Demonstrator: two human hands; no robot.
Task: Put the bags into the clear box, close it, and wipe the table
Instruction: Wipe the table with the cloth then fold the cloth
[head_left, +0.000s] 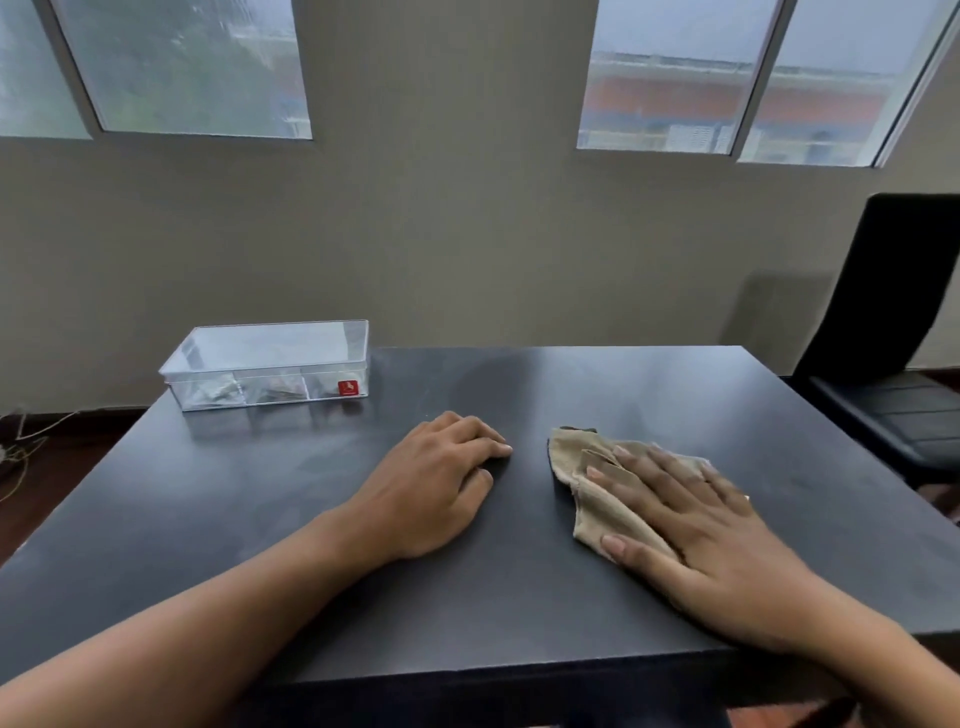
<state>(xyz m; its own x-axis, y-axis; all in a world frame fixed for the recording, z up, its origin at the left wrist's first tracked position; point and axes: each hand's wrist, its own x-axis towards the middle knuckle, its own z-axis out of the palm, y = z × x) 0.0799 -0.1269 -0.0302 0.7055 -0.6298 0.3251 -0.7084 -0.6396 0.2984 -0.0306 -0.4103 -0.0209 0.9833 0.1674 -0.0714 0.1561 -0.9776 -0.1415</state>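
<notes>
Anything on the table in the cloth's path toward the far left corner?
Yes. The left hand rests flat just left of the cloth, and the clear box occupies that far-left corner of the table.

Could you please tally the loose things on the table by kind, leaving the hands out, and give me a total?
Clear box, lid on, far left corner: 1
Tan cloth, under the right hand: 1
Bags visible through the box wall: at least 2, too blurred for an exact count
Total: 2 things on the table, plus the bags inside the box
</notes>
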